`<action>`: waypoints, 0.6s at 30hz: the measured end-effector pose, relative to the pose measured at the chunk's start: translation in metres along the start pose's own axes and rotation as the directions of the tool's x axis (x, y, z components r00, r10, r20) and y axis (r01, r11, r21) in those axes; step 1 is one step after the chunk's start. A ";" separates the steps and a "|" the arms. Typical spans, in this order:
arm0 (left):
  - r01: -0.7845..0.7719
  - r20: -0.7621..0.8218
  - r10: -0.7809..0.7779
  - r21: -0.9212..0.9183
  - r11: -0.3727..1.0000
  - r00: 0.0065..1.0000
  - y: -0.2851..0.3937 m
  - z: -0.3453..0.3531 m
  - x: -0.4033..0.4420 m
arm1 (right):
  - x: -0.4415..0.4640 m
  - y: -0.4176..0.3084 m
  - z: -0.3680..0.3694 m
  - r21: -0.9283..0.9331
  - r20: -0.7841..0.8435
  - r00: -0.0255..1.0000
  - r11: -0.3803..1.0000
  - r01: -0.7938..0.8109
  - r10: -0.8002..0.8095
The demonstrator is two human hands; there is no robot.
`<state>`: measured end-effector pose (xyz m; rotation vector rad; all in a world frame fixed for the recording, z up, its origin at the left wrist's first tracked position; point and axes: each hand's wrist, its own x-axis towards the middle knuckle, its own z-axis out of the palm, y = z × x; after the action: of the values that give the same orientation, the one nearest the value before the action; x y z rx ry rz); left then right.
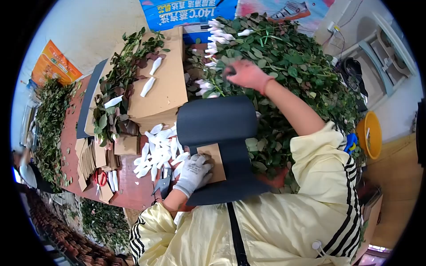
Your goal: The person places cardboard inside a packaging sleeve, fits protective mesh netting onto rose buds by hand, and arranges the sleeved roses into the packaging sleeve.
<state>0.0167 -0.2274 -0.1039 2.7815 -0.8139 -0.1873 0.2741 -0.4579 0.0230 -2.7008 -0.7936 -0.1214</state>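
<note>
A brown card is laid flat on the lower part of a black sheet, its left part covered by the left hand. Should the pressure of that hand be eased or set off-centre, the card could be skewed or slid, since it appears to be steadied from one side only. The sheet could be dragged too, as its near edge reaches the worker's jacket and might be tugged by a shift of the body. The card's long axis is run from the far side toward the body, with the near end angled slightly to the right.

The left fingers are bunched over the card; whether its edge is pinched cannot be told. Beside that hand, a stapler-like tool and a heap of white sleeves are spread on the red counter, from which a loose one could be swept under the card. Farther out, the right hand is held over leafy stems; its fingers are blurred and appear curled, and whether anything is gripped cannot be told.
</note>
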 end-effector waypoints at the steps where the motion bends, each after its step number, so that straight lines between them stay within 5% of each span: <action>1: 0.005 0.012 -0.004 -0.022 1.000 1.000 0.000 0.001 0.000 | 0.023 0.013 0.027 -0.173 0.193 0.980 0.985 -0.014 0.048; 3: 0.029 0.017 -0.029 -0.017 0.999 0.999 0.002 -0.001 0.002 | 0.025 -0.005 0.042 -0.414 0.340 0.915 0.908 -0.063 0.218; 9: 0.030 -0.022 -0.032 -0.073 0.997 0.999 0.001 0.001 0.001 | 0.030 0.000 0.063 -0.321 0.489 0.829 0.940 -0.119 0.271; 12: 0.038 -0.004 -0.038 -0.098 0.994 0.999 0.001 0.000 0.001 | 0.032 0.002 0.052 -0.288 0.385 0.868 0.934 -0.209 0.313; 13: 0.035 -0.004 -0.035 -0.097 0.995 0.999 0.001 0.001 0.001 | 0.031 0.011 0.057 -0.290 0.212 0.938 0.935 -0.206 0.273; 18: 0.032 -0.014 -0.033 -0.073 0.997 0.999 0.001 0.000 0.000 | 0.042 0.027 0.026 -0.115 0.065 0.939 0.937 -0.329 0.338</action>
<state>0.0165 -0.2283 -0.1038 2.7264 -0.7431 -0.1968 0.3232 -0.4492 -0.0018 -2.9092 -0.3462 0.0323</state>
